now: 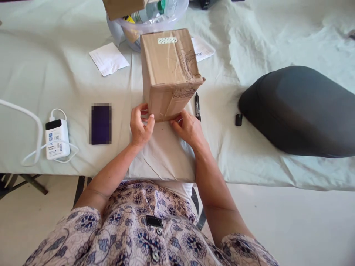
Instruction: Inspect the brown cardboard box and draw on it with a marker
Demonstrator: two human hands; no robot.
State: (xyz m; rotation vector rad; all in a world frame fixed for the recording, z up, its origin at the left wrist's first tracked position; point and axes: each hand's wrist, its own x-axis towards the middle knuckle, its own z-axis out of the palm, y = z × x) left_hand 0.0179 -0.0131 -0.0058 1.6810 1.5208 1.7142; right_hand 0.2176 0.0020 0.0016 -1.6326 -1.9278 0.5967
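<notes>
A brown cardboard box [169, 62] stands on the cloth-covered table in front of me, with a dotted strip of tape and dark scribbles on its top. My left hand [141, 125] grips its lower left corner, thumb on the near face and fingers around the side. At the bottom edge of the near face, my right hand [188, 127] pinches the box toward its right end; some fingertips are hidden beneath or behind it. A black marker [197, 107] lies just right of the box, uncapped end not clearly visible. Its likely black cap [238, 119] stands farther right.
Behind the box is a clear plastic tub [155, 26] of bottles, with another carton [124, 8] over it. White papers [109, 59] lie nearby. At left are a blurred dark rectangle [101, 125] and a white power bank [57, 140] with cables. A dark padded seat [302, 111] fills the right.
</notes>
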